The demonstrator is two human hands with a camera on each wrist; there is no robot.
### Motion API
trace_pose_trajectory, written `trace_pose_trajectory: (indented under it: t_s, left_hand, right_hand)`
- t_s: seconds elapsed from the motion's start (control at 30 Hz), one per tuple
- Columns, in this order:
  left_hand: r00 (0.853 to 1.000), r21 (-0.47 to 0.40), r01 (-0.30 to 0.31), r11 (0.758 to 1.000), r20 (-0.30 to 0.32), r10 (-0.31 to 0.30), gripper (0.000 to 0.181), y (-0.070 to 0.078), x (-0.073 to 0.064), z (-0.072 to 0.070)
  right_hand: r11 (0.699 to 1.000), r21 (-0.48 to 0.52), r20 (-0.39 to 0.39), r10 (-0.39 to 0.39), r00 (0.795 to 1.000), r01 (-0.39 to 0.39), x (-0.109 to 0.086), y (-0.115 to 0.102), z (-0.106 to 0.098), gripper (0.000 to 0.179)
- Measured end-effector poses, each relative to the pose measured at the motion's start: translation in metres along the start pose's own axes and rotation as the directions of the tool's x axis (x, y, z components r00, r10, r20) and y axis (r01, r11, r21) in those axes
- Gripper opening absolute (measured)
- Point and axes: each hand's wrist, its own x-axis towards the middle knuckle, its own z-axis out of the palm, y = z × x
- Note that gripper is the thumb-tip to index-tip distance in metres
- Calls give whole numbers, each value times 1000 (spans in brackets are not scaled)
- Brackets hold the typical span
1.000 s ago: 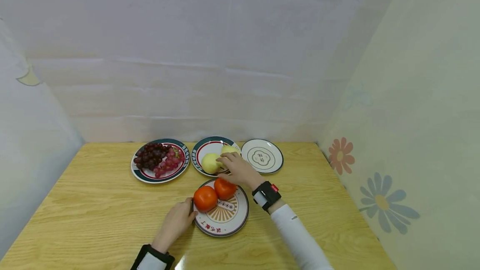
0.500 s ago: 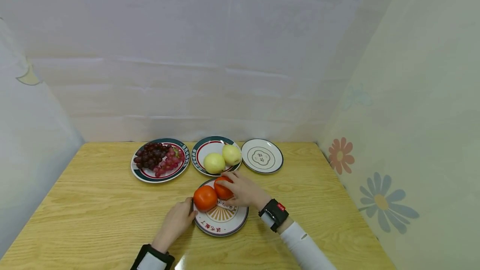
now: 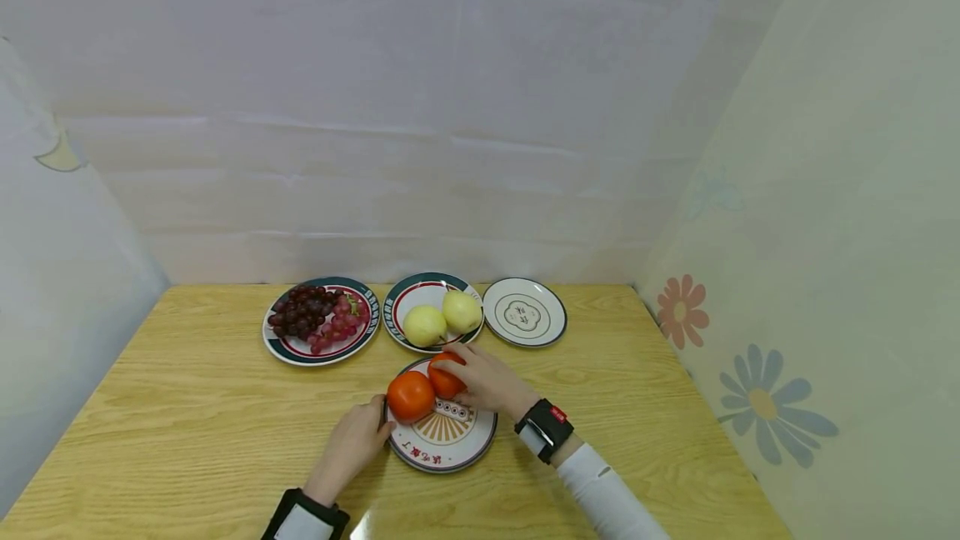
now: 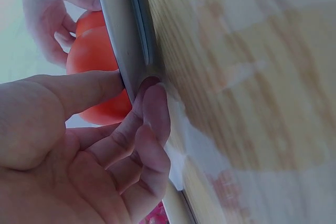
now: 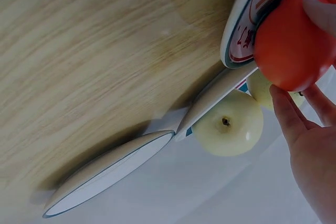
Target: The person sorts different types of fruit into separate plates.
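Note:
My left hand (image 3: 356,440) pinches the left rim of a white patterned plate (image 3: 461,452), thumb above and fingers curled beneath, as the left wrist view (image 4: 105,145) shows. Two red tomatoes rest on that plate: the left tomato (image 3: 410,397) touches or nearly touches the right tomato (image 3: 444,377). Around the right tomato curl the fingers and thumb of my right hand (image 3: 491,382). In the right wrist view the gripped tomato (image 5: 294,40) is close to the plate's surface; whether it has lifted off I cannot tell.
Behind stands a green-rimmed plate (image 3: 408,294) with two pale yellow pears (image 3: 424,326). To its left is another green-rimmed plate (image 3: 300,357) bearing dark and red grapes (image 3: 303,312). A white plate (image 3: 551,327) lies at the back right. White cloth (image 3: 412,107) hangs behind the table.
My right hand has drawn back from the pears to the right tomato and taken hold of it. The pears have shifted slightly. My left hand stays on the plate's rim.

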Motion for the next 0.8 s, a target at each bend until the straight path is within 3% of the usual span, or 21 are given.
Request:
trace_pose_trajectory:
  t_s: [0.37, 0.5, 0.67, 0.8]
  left_hand:
    - [999, -10, 28, 1000, 34, -28, 35, 1, 1, -1]
    - [999, -8, 22, 1000, 24, -21, 36, 1, 1, -1]
    - [1000, -8, 17, 1000, 12, -17, 35, 1, 1, 0]
    - [1000, -6, 9, 1000, 11, -9, 33, 0, 2, 1]
  right_hand:
    - [994, 104, -25, 15, 1000, -13, -5, 15, -3, 61]
    - [993, 116, -134, 12, 991, 4, -10, 26, -15, 61]
    - [987, 110, -313, 146, 938, -117, -15, 52, -29, 62]
    - [948, 146, -352, 318, 880, -283, -20, 83, -29, 62]
